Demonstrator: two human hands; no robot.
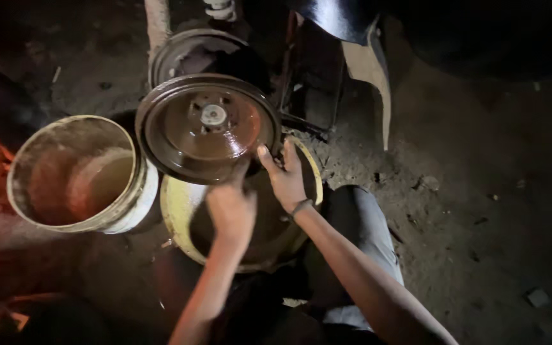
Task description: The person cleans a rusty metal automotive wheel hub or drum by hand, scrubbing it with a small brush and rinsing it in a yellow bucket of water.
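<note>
While both hands steady it, the round brown metal drum with a pale hub at its centre [207, 126] sits tilted, open face up toward the camera, its lower rim resting over the yellow-rimmed round basin [180, 211] below. Likely held that way so anything running off lands in the basin; a judgement only.

Left hand [231, 211]: reaches up from below, fingers curled at the drum's lower rim. It reads as a grasp on the rim, but motion blur hides the fingertips, so the exact contact is unclear. Forearm runs nearly straight up the frame, wrist roughly in line.

Right hand [287, 176]: thumb up against the drum's right rim, fingers wrapped behind toward the basin edge, clenched on the rim. Thin band at the wrist. Forearm comes in diagonally from lower right, elbow out of frame.

Around it:
- White plastic bucket, stained inside, some murky liquid at the bottom [78, 172], just left of the drum, touching or nearly touching the basin.
- Second dark round metal part [193, 54] directly behind the drum, partly covered by it.
- Dark curved vehicle body panel [365, 38] top right.
- Dirt floor [480, 191], scattered small debris.
- Person's knee in grey cloth [365, 223] just right of the basin.
- Red-orange glow at the left edge; source not visible.
</note>
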